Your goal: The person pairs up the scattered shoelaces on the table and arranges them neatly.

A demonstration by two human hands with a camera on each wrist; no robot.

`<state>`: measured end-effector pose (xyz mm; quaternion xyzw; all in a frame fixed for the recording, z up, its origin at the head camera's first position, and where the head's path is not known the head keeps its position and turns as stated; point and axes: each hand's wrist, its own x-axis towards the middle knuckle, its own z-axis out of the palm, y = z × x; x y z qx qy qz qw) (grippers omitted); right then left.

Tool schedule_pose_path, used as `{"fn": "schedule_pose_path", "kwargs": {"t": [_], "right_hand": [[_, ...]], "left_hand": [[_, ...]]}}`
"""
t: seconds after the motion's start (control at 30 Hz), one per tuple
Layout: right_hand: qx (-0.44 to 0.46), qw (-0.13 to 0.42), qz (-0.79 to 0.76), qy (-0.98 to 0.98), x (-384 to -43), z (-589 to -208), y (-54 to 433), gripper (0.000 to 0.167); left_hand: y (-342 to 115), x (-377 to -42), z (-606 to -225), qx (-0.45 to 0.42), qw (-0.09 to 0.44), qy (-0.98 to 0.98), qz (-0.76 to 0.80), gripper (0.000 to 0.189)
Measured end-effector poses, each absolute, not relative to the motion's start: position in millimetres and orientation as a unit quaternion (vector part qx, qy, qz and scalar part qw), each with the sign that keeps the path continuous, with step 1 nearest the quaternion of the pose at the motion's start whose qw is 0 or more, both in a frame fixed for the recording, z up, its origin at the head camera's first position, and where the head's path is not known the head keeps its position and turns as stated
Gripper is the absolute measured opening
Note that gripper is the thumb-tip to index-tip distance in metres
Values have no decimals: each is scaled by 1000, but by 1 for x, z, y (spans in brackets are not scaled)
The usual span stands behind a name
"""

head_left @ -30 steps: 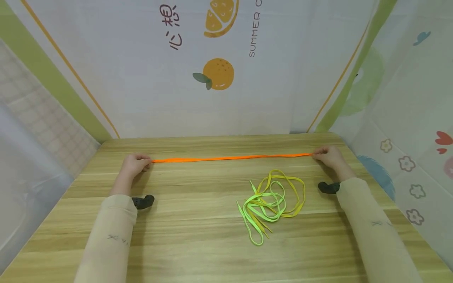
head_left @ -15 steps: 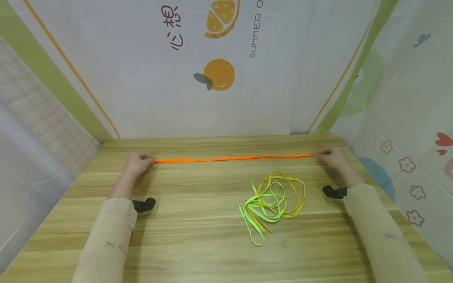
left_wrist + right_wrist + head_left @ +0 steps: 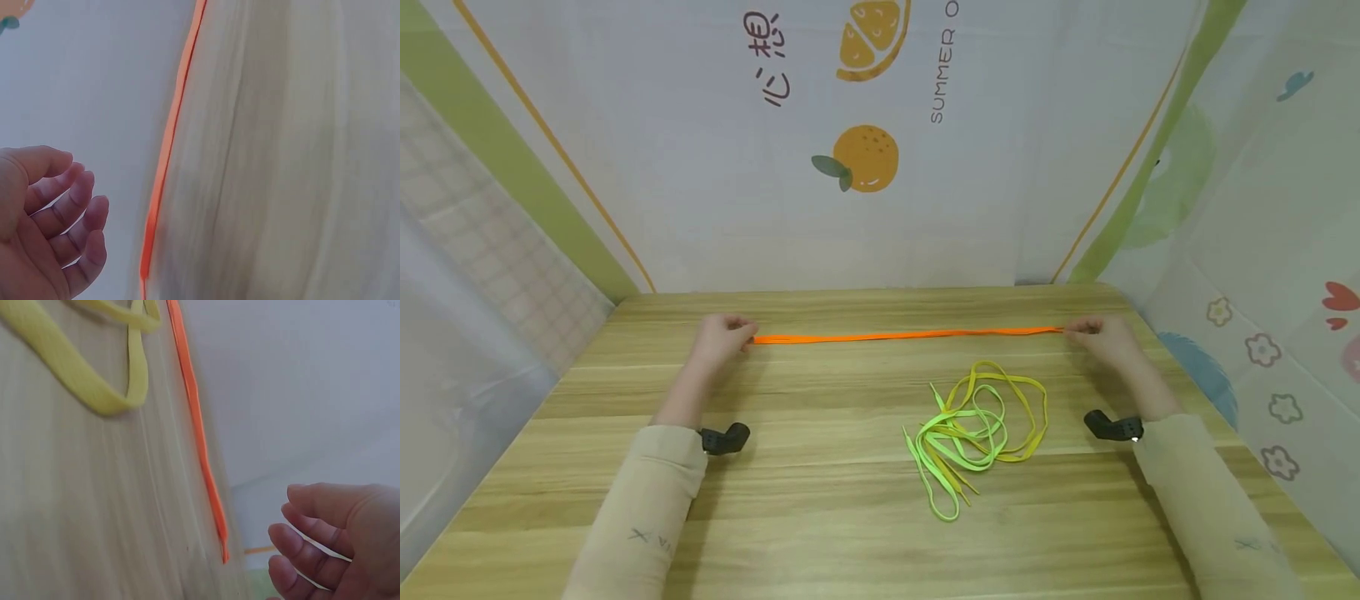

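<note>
An orange shoelace (image 3: 865,337) lies stretched nearly straight across the far part of the wooden table. Over its left end is my left hand (image 3: 724,340), covering that end in the head view. From the left wrist camera, the fingers (image 3: 78,187) are loosely bent and apart from the lace. At the other end hovers my right hand (image 3: 1101,337). Its fingers (image 3: 287,540) are relaxed too, with a gap between them and the lace tip in the right wrist view. Neither hand holds anything.
Nearer on the table (image 3: 820,517), right of centre, lie a tangled lime-green shoelace (image 3: 958,454) and a yellow shoelace (image 3: 1036,400), loops overlapping. A white printed cloth (image 3: 962,225) hangs behind the table's far edge. Black wrist cameras (image 3: 726,439) jut inward from both sleeves.
My left hand has shifted right over the orange lace's left end. The right forearm has drawn slightly toward me, its hand staying near the right end. All the shoelaces lie as before.
</note>
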<state>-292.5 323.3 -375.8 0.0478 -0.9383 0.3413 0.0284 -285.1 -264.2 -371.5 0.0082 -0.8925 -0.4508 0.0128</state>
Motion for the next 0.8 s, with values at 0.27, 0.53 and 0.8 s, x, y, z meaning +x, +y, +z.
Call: {"fn": "schedule_pose_path", "kwargs": {"t": [0.27, 0.53, 0.8], "right_hand": [[61, 39, 328, -942, -278, -372, 313, 33], [69, 43, 342, -936, -264, -369, 305, 31], [79, 36, 343, -935, -252, -367, 298, 31]], "left_hand": [[-242, -281, -365, -13, 14, -885, -465, 39], [-216, -277, -360, -42, 23, -899, -436, 32], [-182, -269, -352, -87, 18, -903, -421, 29]]}}
